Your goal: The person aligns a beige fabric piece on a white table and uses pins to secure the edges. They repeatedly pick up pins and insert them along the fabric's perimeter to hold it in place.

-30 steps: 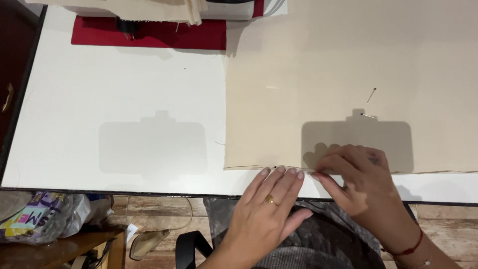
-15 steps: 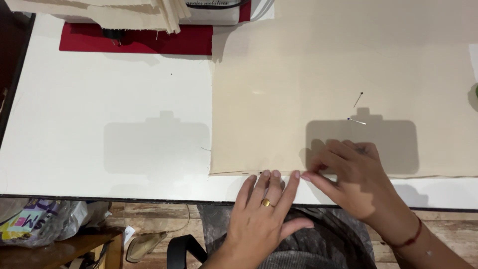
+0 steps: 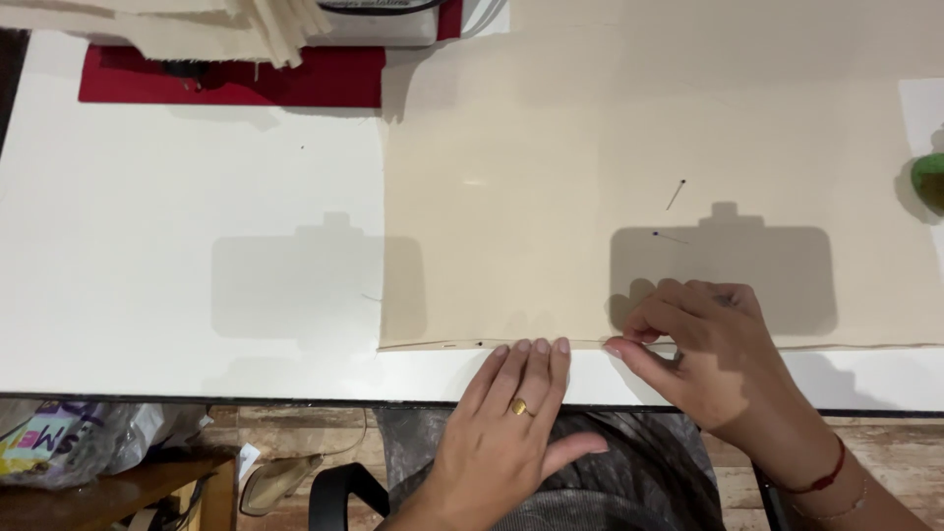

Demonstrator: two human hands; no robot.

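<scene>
- Noting beige fabric (image 3: pixel 629 177) on white table (image 3: pixel 177 197); its folded near hem runs left-right along the table's front edge.
- I see left hand (image 3: pixel 516 413) flat, fingers open, fingertips on the hem.
- Right hand (image 3: pixel 713 344), just beside it, pinches the hem's fold.
- Pins (image 3: pixel 676 195) lie farther back.

White table (image 3: pixel 177 197), carrying a large beige cloth (image 3: pixel 590 147) across the right half, near edge folded. Red mat (image 3: pixel 236 79) at the far edge under a sewing machine (image 3: pixel 379 20). Green object (image 3: pixel 929 182) at far right.
</scene>
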